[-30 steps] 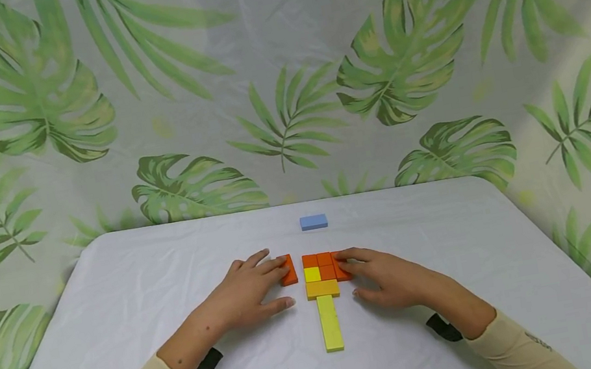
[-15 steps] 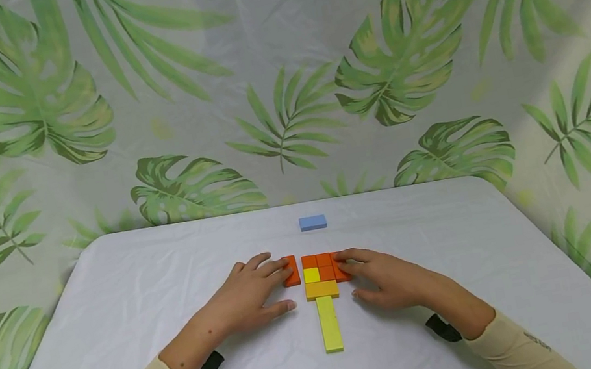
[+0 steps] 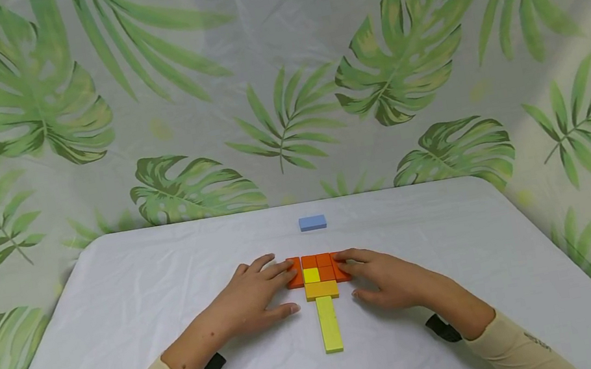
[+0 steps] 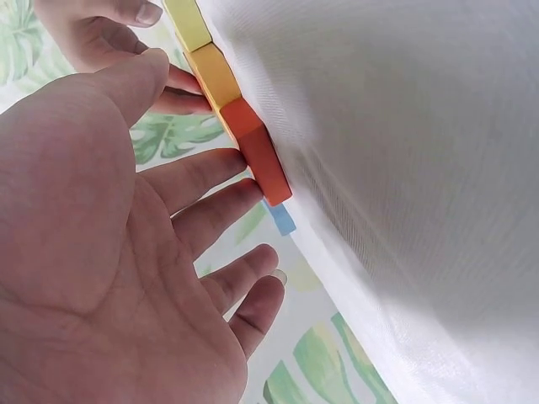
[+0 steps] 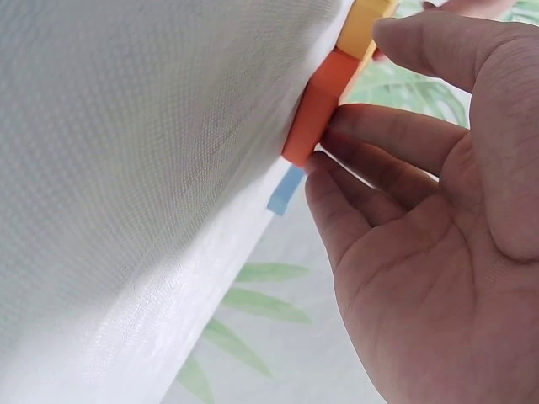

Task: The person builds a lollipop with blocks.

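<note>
My left hand (image 3: pixel 246 295) rests its fingertips on an upright orange-red block (image 3: pixel 295 282) at the left of a flat block arrangement. In the left wrist view its fingers reach the block's (image 4: pixel 268 168) top without curling round it, the thumb apart. On the other side, fingertips of my right hand (image 3: pixel 391 276) touch a matching orange-red block (image 3: pixel 342 274), which meets the middle group. Between these lie several small orange squares (image 3: pixel 323 260) and a yellow square (image 3: pixel 311 275). Below sit an amber block (image 3: pixel 321 290) and a long yellow-green block (image 3: pixel 329 325), forming a stem.
A light blue block (image 3: pixel 312 223) lies alone toward the far edge of the table (image 3: pixel 166 260), which has a white cloth. Behind hangs a leaf-patterned backdrop (image 3: pixel 281 35). Dark straps (image 3: pixel 444 328) show at both wrists.
My left hand has slid its orange-red block rightward, narrowing the gap to the middle blocks to almost nothing and straightening the block. The right hand stays on its block.
</note>
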Motion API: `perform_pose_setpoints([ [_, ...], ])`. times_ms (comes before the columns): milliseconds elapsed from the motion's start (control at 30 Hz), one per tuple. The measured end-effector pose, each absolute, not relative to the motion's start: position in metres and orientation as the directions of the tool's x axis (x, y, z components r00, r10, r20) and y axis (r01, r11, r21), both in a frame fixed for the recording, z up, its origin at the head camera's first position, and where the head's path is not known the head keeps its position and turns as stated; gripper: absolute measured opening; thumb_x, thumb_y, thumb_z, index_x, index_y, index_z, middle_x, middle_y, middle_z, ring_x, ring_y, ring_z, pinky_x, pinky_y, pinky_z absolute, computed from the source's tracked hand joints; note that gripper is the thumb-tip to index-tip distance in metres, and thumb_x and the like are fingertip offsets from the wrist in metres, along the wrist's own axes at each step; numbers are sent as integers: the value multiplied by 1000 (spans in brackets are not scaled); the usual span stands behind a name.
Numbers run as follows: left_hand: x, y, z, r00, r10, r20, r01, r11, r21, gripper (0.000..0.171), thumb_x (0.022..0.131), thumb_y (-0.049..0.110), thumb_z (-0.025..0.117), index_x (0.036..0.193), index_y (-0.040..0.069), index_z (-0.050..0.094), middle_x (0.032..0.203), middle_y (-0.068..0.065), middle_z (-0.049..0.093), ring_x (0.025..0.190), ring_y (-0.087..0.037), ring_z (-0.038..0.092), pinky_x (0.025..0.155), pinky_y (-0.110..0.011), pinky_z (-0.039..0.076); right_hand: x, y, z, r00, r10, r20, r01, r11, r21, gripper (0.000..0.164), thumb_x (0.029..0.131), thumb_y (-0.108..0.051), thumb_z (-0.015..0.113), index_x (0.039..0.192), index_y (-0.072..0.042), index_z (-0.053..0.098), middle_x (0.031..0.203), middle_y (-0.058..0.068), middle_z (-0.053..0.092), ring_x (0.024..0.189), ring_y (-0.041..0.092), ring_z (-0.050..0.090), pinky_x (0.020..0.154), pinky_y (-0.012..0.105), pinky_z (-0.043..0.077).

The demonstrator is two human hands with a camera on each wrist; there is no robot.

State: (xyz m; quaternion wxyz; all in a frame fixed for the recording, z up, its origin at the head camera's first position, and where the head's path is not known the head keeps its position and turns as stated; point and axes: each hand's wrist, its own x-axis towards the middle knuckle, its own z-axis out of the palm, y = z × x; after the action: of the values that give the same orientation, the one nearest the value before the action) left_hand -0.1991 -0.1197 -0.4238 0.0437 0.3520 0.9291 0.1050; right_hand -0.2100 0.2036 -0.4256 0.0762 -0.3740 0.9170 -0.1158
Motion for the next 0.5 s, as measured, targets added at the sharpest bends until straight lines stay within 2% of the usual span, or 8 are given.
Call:
perform_pose_setpoints([
  [500, -198, -118, -424, -745, 667, -15, 646, 727, 234, 70, 104, 57, 62, 160, 17, 50, 169, -1, 40, 159, -35, 28, 117, -63, 33, -210, 204, -426, -703, -710, -37, -679, 686, -262, 58, 104, -25, 70, 153, 0, 54, 165, 10, 43, 150, 31, 45, 117, 51, 43],
])
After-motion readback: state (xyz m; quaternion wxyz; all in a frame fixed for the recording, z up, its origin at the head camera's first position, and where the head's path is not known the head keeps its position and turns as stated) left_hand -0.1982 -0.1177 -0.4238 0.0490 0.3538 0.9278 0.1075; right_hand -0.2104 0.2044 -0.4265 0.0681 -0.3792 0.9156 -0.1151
